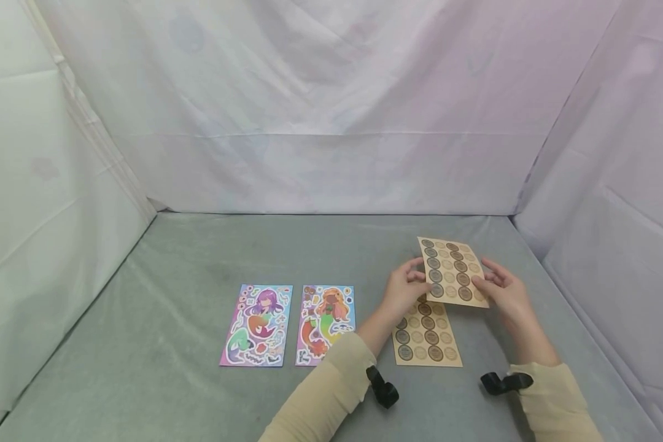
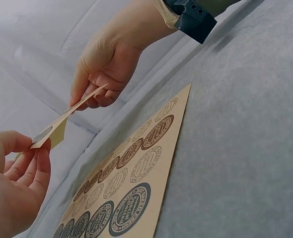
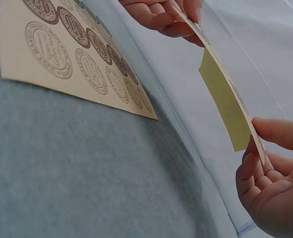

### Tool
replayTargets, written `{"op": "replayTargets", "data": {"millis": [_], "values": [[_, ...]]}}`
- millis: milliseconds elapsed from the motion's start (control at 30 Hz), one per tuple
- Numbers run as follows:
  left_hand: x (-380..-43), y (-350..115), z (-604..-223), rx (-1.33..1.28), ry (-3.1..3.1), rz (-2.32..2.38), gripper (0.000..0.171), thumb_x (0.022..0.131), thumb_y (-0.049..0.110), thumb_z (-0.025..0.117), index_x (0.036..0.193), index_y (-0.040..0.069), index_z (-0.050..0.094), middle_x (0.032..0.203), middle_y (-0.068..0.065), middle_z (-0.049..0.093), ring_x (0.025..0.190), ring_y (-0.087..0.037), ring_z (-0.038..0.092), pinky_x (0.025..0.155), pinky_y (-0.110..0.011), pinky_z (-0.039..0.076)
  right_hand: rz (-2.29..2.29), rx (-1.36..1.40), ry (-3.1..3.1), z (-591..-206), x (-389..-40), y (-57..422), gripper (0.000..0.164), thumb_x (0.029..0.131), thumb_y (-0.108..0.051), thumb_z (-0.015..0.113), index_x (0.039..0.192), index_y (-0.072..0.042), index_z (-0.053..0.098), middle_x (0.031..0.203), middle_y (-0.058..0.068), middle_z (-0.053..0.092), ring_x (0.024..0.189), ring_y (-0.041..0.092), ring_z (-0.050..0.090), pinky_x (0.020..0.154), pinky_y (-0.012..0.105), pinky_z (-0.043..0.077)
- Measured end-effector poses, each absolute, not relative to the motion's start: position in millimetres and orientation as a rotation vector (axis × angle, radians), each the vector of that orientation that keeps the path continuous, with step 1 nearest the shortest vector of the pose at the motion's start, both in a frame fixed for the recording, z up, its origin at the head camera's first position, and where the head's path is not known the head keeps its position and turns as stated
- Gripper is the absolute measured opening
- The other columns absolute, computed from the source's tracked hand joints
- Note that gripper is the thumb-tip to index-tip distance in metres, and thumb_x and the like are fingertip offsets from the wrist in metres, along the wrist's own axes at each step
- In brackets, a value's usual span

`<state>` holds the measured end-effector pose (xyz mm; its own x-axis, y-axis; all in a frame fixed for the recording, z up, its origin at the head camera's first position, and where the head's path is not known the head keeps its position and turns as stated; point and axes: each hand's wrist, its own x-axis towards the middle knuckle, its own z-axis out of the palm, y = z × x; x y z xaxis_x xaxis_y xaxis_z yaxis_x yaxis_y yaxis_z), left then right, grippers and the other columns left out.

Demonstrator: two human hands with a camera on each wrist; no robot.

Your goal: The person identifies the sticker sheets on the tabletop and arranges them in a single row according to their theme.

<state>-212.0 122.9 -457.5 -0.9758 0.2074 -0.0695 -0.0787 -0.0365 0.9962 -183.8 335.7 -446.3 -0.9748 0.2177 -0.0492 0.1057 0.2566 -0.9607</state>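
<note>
Between both hands a tan sticker sheet (image 1: 447, 273) with rows of round seal stickers is held up off the table, tilted. My left hand (image 1: 404, 287) pinches its left edge between thumb and fingers. On the opposite edge, my right hand (image 1: 505, 294) pinches near the lower right corner. Seen edge-on in the right wrist view, the held sheet bends slightly, and a yellowish flap (image 3: 223, 101) hangs from its back. A second tan sticker sheet (image 1: 426, 337) of the same pattern lies flat below, its far end hidden behind the held one.
Two colourful mermaid sticker sheets lie side by side to the left, one with a purple-haired mermaid (image 1: 259, 325) and one with an orange-haired mermaid (image 1: 325, 313). The left sleeve overlaps the latter's corner. Grey cloth covers the table (image 1: 143, 344); white fabric walls (image 1: 320, 166) enclose it.
</note>
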Motion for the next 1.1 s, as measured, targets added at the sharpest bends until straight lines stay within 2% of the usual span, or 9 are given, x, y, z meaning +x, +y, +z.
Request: {"op": "replayTargets", "data": {"millis": [333, 467, 600, 733, 800, 933, 1100], "values": [[-204.9, 121.4, -455.9, 0.132, 2.038, 2.103, 0.055, 0.08, -0.001, 0.072, 0.13, 0.017, 0.058, 0.079, 0.006, 0.067, 0.071, -0.011, 0.065, 0.072, -0.027, 0.053, 1.827, -0.279, -2.431, -446.7, -176.8, 339.5, 0.073, 0.089, -0.022, 0.07, 0.147, 0.002, 0.031, 0.089, -0.015, 0.063, 0.075, 0.003, 0.062, 0.065, 0.017, 0.051], [-202.4, 119.6, -456.5, 0.154, 1.993, 2.114, 0.056, 0.081, -0.002, 0.071, 0.132, 0.017, 0.056, 0.078, 0.004, 0.068, 0.068, -0.013, 0.065, 0.072, -0.032, 0.055, 1.852, -0.238, -2.419, -447.2, -173.6, 340.8, 0.073, 0.089, -0.019, 0.07, 0.147, 0.003, 0.031, 0.089, -0.014, 0.064, 0.075, 0.004, 0.063, 0.064, 0.018, 0.052], [-201.1, 117.8, -456.6, 0.193, 1.952, 2.123, 0.059, 0.082, -0.002, 0.07, 0.135, 0.017, 0.054, 0.077, 0.003, 0.068, 0.067, -0.02, 0.066, 0.07, -0.041, 0.057, 1.896, -0.182, -2.393, -447.9, -170.0, 342.5, 0.073, 0.088, -0.015, 0.071, 0.146, 0.003, 0.031, 0.089, -0.012, 0.065, 0.074, 0.006, 0.064, 0.063, 0.018, 0.052], [-199.9, 116.2, -456.5, 0.243, 1.955, 2.117, 0.061, 0.082, -0.001, 0.07, 0.137, 0.017, 0.051, 0.076, 0.003, 0.068, 0.066, -0.03, 0.065, 0.067, -0.044, 0.056, 1.924, -0.141, -2.377, -449.1, -166.1, 345.3, 0.071, 0.088, -0.012, 0.07, 0.146, 0.002, 0.033, 0.089, -0.011, 0.066, 0.073, 0.006, 0.064, 0.063, 0.019, 0.052], [-198.9, 115.6, -456.5, 0.268, 1.949, 2.119, 0.061, 0.082, -0.001, 0.07, 0.138, 0.016, 0.05, 0.075, 0.002, 0.068, 0.062, -0.029, 0.064, 0.064, -0.044, 0.056, 1.936, -0.133, -2.372, -449.7, -164.0, 346.9, 0.07, 0.088, -0.011, 0.071, 0.146, 0.002, 0.034, 0.089, -0.011, 0.066, 0.073, 0.006, 0.064, 0.062, 0.019, 0.052], [-195.7, 116.0, -456.2, 0.3, 1.899, 2.138, 0.062, 0.082, -0.003, 0.069, 0.139, 0.014, 0.048, 0.074, -0.001, 0.068, 0.053, -0.02, 0.061, 0.06, -0.046, 0.057, 1.967, -0.141, -2.36, -450.4, -159.7, 350.5, 0.07, 0.087, -0.01, 0.072, 0.146, 0.0, 0.035, 0.089, -0.011, 0.067, 0.074, 0.006, 0.064, 0.063, 0.018, 0.052], [-190.4, 119.1, -455.6, 0.284, 1.846, 2.15, 0.065, 0.082, -0.005, 0.069, 0.139, 0.015, 0.047, 0.074, -0.003, 0.068, 0.051, -0.018, 0.061, 0.059, -0.047, 0.057, 2.001, -0.132, -2.341, -451.2, -154.2, 356.1, 0.066, 0.086, -0.009, 0.072, 0.145, -0.006, 0.041, 0.09, -0.01, 0.067, 0.075, 0.006, 0.064, 0.064, 0.018, 0.052]]}}
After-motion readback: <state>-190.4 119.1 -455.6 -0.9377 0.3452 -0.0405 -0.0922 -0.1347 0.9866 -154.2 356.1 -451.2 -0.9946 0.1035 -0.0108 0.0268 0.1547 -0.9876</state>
